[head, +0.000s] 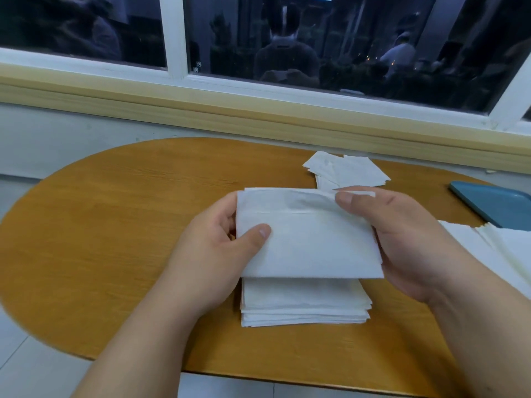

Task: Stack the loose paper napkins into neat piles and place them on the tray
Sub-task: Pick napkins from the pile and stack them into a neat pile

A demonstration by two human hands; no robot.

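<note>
Head view: left hand (212, 254) and right hand (408, 242) pinch one white folded paper napkin (310, 242) by its sides, just above a neat white napkin pile (304, 305) on the oval wooden worktop (115, 211). Loose white napkins (344, 170) lie behind, and the blue plastic tray (497, 205) at right shows none, so much seems left. No writing is readable.

The napkin (307, 242) you held was thin, matt white paper, faintly creased. Your table (115, 214) showed smooth wood grain with a dull sheen, and the tray (494, 205) looked like smooth blue plastic, slightly glossy.
</note>
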